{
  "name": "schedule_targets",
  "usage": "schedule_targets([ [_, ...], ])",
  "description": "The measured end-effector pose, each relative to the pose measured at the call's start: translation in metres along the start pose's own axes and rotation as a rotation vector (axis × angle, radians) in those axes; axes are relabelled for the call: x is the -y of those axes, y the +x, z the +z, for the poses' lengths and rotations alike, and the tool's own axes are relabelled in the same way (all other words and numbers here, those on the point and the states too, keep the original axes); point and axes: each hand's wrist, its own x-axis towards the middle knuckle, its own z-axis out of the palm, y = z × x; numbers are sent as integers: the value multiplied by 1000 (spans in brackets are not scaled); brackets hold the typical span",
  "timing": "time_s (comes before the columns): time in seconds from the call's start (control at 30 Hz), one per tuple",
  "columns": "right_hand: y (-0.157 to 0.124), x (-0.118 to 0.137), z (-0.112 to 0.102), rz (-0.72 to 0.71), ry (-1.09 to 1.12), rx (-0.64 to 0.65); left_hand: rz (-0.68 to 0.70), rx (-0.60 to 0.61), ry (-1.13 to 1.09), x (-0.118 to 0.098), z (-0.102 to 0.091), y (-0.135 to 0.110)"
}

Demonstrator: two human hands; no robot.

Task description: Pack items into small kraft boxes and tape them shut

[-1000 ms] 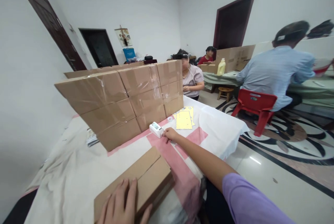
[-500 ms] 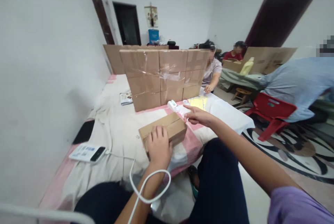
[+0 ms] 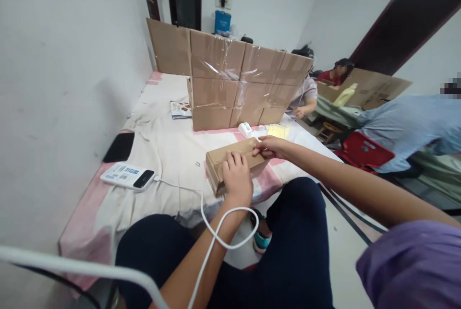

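A small brown cardboard box lies on the bed-like surface in front of my knees, its top flaps closed. My left hand grips its near side, with the fingers curled over the top. At the box's right end is my right hand. Its fingertips press on the top near the seam, while the other fingers bend at the end face. What the right thumb does is partly hidden. A white cable loops over my left forearm.
Behind the box stands a tall taped cardboard partition. A white device and yellow paper lie near its foot. To the left are a white power bank and a black phone-like slab. Other people sit beyond, one near a red chair.
My right hand has come down from pointing above the box's right end onto its top. The left hand stays on the box. The view has tilted downward.
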Motion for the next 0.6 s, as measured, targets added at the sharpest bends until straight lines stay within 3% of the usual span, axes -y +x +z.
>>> schedule_targets([
  [0.17, -1, 17, 5, 114, -130, -35, 2, 4, -12, 3, -2, -1],
  [0.33, -3, 31, -7, 111, -226, -149, 5, 11, -16, 5, -5, 0],
  [0.6, -3, 17, -7, 136, -222, -157, 2, 15, -36, 7, -3, 1],
])
